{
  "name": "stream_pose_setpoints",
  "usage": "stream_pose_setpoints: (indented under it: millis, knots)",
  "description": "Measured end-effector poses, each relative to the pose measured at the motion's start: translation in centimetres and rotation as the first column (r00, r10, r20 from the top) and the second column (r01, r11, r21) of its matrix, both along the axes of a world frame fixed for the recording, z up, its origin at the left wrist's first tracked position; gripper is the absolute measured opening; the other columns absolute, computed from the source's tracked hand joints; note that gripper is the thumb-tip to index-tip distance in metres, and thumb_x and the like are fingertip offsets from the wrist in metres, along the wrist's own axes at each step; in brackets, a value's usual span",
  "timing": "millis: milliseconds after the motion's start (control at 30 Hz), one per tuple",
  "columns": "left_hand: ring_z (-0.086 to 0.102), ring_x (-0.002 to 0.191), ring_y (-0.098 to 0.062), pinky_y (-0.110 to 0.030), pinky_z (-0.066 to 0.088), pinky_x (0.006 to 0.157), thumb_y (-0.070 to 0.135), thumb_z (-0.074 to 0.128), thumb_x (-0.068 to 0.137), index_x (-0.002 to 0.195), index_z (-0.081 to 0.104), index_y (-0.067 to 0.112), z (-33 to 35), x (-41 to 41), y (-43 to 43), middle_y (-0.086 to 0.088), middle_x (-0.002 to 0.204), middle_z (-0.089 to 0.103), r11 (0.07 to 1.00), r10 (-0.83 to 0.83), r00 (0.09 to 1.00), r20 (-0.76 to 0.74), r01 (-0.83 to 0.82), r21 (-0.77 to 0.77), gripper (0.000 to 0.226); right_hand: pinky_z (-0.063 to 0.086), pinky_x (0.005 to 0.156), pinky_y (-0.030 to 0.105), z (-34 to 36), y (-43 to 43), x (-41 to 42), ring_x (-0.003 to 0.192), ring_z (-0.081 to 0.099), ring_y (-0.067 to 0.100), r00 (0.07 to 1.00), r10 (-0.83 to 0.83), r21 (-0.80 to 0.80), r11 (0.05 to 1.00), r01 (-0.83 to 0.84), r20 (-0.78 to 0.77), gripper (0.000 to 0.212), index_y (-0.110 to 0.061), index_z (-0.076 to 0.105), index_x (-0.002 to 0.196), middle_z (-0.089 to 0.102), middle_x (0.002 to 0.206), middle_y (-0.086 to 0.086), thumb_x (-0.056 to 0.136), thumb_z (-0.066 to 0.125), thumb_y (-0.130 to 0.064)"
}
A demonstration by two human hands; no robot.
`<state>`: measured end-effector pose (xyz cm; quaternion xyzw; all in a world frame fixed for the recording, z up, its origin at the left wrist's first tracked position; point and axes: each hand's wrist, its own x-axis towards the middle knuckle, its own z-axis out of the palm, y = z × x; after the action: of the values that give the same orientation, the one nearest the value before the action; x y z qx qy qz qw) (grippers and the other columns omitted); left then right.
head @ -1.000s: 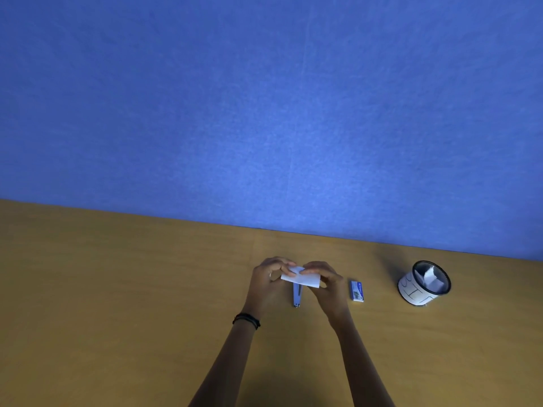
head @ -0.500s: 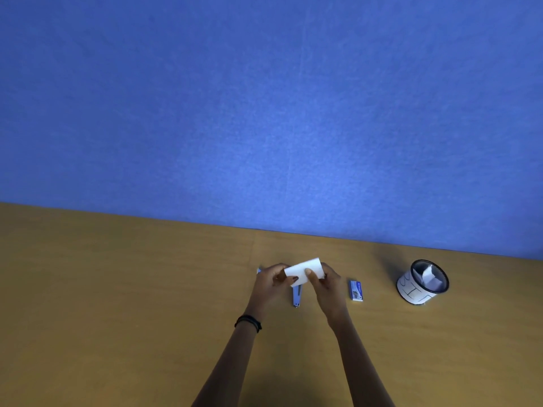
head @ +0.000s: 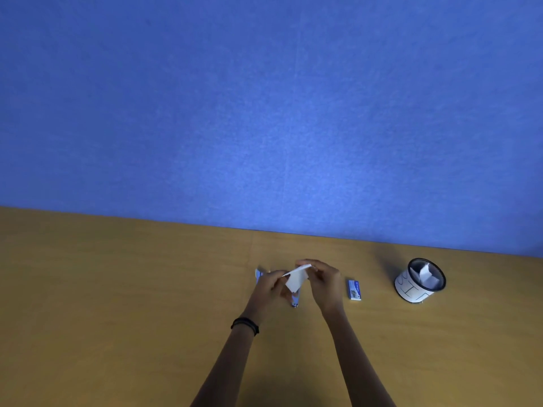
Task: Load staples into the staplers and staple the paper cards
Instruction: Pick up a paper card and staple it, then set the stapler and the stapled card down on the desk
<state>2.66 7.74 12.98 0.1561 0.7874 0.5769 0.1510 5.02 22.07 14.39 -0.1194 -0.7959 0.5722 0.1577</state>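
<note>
One wide-angle head-worn view looks forward and slightly down over the person's forearms. The blue wall point(head: 264, 113) fills the upper half, the table point(head: 117, 289) the tilted lower part. The left hand point(head: 269, 289) and right hand point(head: 324, 284) appear small, so the camera seems well back.

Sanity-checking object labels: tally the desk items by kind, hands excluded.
Stapler: 1 (blue bit beside the left hand too hidden to call)
Staple box: 1
Paper card, held in both hands: 1
Cup with paper inside: 1
Total: 4
</note>
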Motion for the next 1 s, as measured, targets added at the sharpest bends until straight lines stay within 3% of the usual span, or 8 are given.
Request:
stream_pose_setpoints:
  millis: [200, 267, 400, 533, 700, 767, 867, 1000]
  knots:
    - [0.056, 0.049, -0.007, -0.019, 0.044, 0.059, 0.016, 0.035, 0.102, 0.092, 0.066, 0.002, 0.8, 0.1, 0.9, 0.004, 0.052, 0.059, 0.982, 0.179, 0.983, 0.039, -0.181, 0.055, 0.035, 0.042, 0.066, 0.0, 0.2, -1.2, 0.5, 0.08, 0.068, 0.009, 0.998, -0.052, 0.12, 0.991, 0.057, -0.046, 0.035, -0.007, 0.074, 0.095, 0.073, 0.094, 0.0, 0.078, 0.053, 0.016]
    - [0.052, 0.048, -0.01, -0.023, 0.041, 0.055, 0.015, 0.037, 0.102, 0.077, 0.063, -0.004, 1.3, -0.2, 1.2, -0.001, 0.051, 0.056, 0.974, 0.217, 0.976, 0.019, -0.218, 0.065, 0.04, 0.045, 0.068, 0.006, 0.4, -2.0, 0.7, 0.091, 0.069, 0.015, 0.994, -0.02, 0.163, 0.986, 0.038, -0.11, 0.028, -0.004, 0.073, 0.092, 0.073, 0.102, 0.009, 0.079, 0.056, 0.013]
    - [0.039, 0.05, -0.014, -0.029, 0.03, 0.053, 0.008, 0.042, 0.098, 0.056, 0.045, 0.008, 1.9, -0.8, 1.7, -0.005, 0.051, 0.045, 0.953, 0.299, 0.95, -0.085, -0.301, -0.012, 0.041, 0.055, 0.071, 0.026, 0.5, -4.3, 1.4, 0.083, 0.068, 0.005, 0.984, 0.069, 0.357, 0.934, -0.005, -0.167, 0.018, -0.011, 0.07, 0.096, 0.073, 0.104, -0.001, 0.088, 0.058, -0.001]
    - [0.041, 0.056, -0.016, -0.031, 0.029, 0.056, 0.012, 0.043, 0.097, 0.061, 0.047, 0.0, 1.6, -1.2, 1.0, -0.018, 0.058, 0.048, 0.967, 0.207, 0.971, -0.122, -0.222, -0.124, 0.039, 0.051, 0.093, 0.037, -0.4, -4.9, 1.4, 0.1, 0.067, 0.018, 0.996, 0.093, 0.431, 0.899, -0.078, -0.012, 0.036, -0.007, 0.062, 0.119, 0.061, 0.13, 0.003, 0.088, 0.049, 0.007]
    - [0.045, 0.057, -0.015, -0.028, 0.033, 0.056, 0.011, 0.039, 0.099, 0.07, 0.052, 0.001, 1.9, -2.2, -0.1, -0.009, 0.062, 0.051, 0.976, 0.11, 0.992, -0.067, -0.121, -0.179, 0.034, 0.04, 0.105, 0.043, 0.3, -5.1, 0.8, 0.116, 0.056, 0.021, 0.955, 0.253, 0.379, 0.877, -0.295, 0.157, 0.055, -0.003, 0.049, 0.131, 0.05, 0.137, 0.014, 0.082, 0.033, 0.016]
    - [0.04, 0.05, -0.005, -0.019, 0.03, 0.049, 0.011, 0.037, 0.1, 0.069, 0.049, 0.007, 2.1, -2.4, -0.6, 0.002, 0.057, 0.046, 0.982, 0.122, 0.991, -0.048, -0.127, -0.136, 0.034, 0.047, 0.095, 0.029, 1.2, -5.4, 0.4, 0.106, 0.061, 0.02, 0.948, 0.306, 0.293, 0.902, -0.319, 0.09, 0.043, 0.006, 0.056, 0.117, 0.057, 0.123, 0.021, 0.084, 0.031, 0.017]
    - [0.045, 0.048, 0.001, -0.014, 0.034, 0.05, 0.012, 0.034, 0.102, 0.064, 0.046, 0.016, 2.0, -2.3, -1.0, 0.005, 0.056, 0.05, 0.988, 0.132, 0.991, -0.003, -0.132, -0.083, 0.04, 0.041, 0.066, 0.025, 1.9, -5.4, -0.1, 0.065, 0.048, 0.015, 0.947, 0.319, 0.302, 0.9, -0.313, 0.031, 0.023, -0.007, 0.05, 0.079, 0.051, 0.076, 0.009, 0.093, 0.036, 0.005]
    - [0.046, 0.048, -0.006, -0.022, 0.035, 0.054, 0.015, 0.036, 0.102, 0.057, 0.047, 0.017, 1.8, -1.7, -1.7, 0.0, 0.054, 0.052, 0.985, 0.097, 0.995, 0.024, -0.093, -0.147, 0.045, 0.041, 0.062, 0.017, 0.6, -4.6, 0.0, 0.056, 0.049, 0.0, 0.937, 0.328, 0.287, 0.892, -0.348, 0.116, 0.022, -0.004, 0.051, 0.072, 0.055, 0.06, -0.014, 0.086, 0.044, 0.011]
